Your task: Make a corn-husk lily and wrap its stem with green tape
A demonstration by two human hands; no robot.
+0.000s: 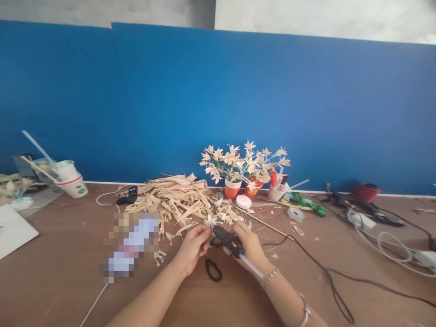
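Blue partition [218, 100] backs a brown worktop [75, 254] littered with dry husks [177, 195]; pale wall [323, 16] shows above. Right hand [248, 243] has its fingers wrapped round a black glue gun [229, 241], front and centre. Left hand's [195, 245] fingers pinch a small pale flower [211, 220] near the nozzle. Red cups [232, 190] of flowers [231, 159] stand behind.

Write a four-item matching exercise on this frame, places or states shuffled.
1. Black plastic glue gun
2. White paper cup, green print
3. Pale dried husk strips
4. Flat white roll

A. Heaped loosely
B. In front of red paper cups
C. In the right hand
D. At the brown table's left

Right pairs: 1-C; 2-D; 3-A; 4-B
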